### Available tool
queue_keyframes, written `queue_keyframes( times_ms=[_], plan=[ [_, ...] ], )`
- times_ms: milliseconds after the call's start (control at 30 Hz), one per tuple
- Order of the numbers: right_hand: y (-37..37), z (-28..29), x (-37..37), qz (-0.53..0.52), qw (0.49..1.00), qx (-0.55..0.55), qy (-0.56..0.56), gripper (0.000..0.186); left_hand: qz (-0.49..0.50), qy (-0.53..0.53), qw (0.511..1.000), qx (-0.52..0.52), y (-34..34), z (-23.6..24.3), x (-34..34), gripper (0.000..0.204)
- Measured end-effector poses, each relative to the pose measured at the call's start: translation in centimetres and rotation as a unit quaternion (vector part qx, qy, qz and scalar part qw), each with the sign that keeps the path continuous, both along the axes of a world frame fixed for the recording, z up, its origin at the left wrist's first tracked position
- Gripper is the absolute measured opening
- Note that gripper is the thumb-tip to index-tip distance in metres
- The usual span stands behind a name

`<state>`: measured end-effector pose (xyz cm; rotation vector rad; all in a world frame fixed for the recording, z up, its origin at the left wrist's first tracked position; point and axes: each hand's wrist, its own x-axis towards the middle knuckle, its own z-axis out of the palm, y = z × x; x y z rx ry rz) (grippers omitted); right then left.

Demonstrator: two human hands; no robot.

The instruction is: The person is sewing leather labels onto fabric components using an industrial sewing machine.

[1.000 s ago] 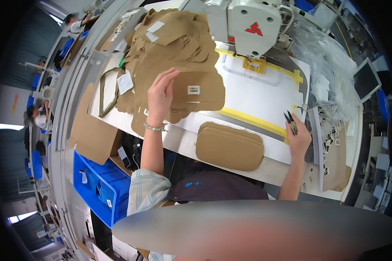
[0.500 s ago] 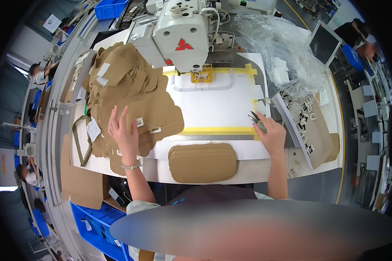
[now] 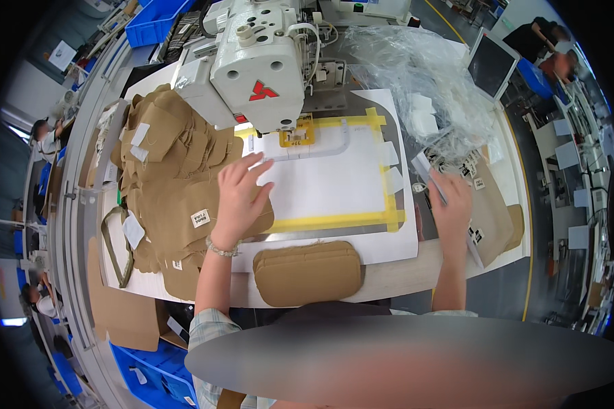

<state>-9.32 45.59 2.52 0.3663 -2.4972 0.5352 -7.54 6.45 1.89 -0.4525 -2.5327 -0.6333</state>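
Observation:
My left hand (image 3: 240,194) hovers with fingers spread and nothing in them. It is over the right edge of the brown fabric pile (image 3: 177,198), beside the white sheet with yellow tape borders (image 3: 327,194). My right hand (image 3: 451,204) is at the raised wall of a tray (image 3: 474,255) that holds small printed labels (image 3: 467,167). Its fingers are smeared by motion, and no thread snips show in it. A stack of brown rounded fabric pieces (image 3: 308,274) lies at the table's front edge. One loose printed label (image 3: 200,218) rests on the pile.
A white sewing machine head (image 3: 256,75) stands over the far side of the sheet, with a yellow clamp frame (image 3: 297,134) beneath. Crumpled clear plastic (image 3: 423,82) and a dark screen (image 3: 492,65) are at the far right. A blue crate (image 3: 150,378) sits at lower left.
My right hand has moved right to the label tray; the snips it held no longer show. My left hand has moved right across the pile. The whole view has shifted slightly.

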Motion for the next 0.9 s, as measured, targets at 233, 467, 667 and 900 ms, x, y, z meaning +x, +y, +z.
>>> queue_keyframes(
  times_ms=[233, 467, 667, 900],
  plan=[
    [4.7, 0.7, -15.7, 0.025, 0.993, 0.087, -0.071, 0.020, -0.158, -0.019, 0.987, 0.004, 4.4, -0.9, -5.1, 0.036],
    [5.6, -3.0, -20.7, -0.011, 0.945, 0.274, -0.177, 0.016, -0.175, -0.030, 0.984, 0.031, 4.7, -1.9, -5.7, 0.035],
    [6.0, -2.6, -20.2, 0.035, 0.959, 0.263, -0.097, 0.011, -0.190, -0.031, 0.981, 0.029, 4.5, -2.1, -5.5, 0.035],
    [6.0, 0.5, -16.7, -0.020, 0.994, -0.033, -0.100, 0.009, -0.178, -0.024, 0.983, 0.046, 3.2, -2.6, -5.8, 0.035]
  ],
)
